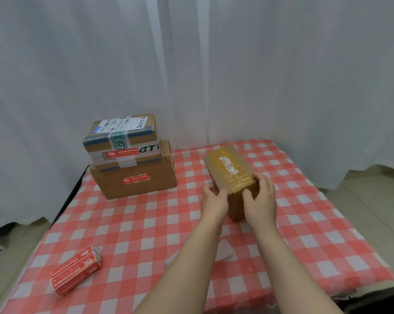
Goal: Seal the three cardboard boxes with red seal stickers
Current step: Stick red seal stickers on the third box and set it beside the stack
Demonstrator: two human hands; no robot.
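A small cardboard box (227, 165) with yellowish tape and a torn white label on top stands right of centre on the checked cloth. My left hand (214, 201) grips its near left edge, and my right hand (260, 200) grips its near right corner. At the back left, two more cardboard boxes are stacked. The upper box (123, 134) carries a red seal sticker (123, 153) on its front. The lower, larger box (135, 181) carries another red sticker (136, 179). A red pack of seal stickers (76, 269) lies at the near left.
The table is covered with a red-and-white checked cloth (146, 223). White curtains (214, 64) hang close behind and to both sides. The table's left edge (67, 200) is dark, with tiled floor (373, 200) beyond the right edge.
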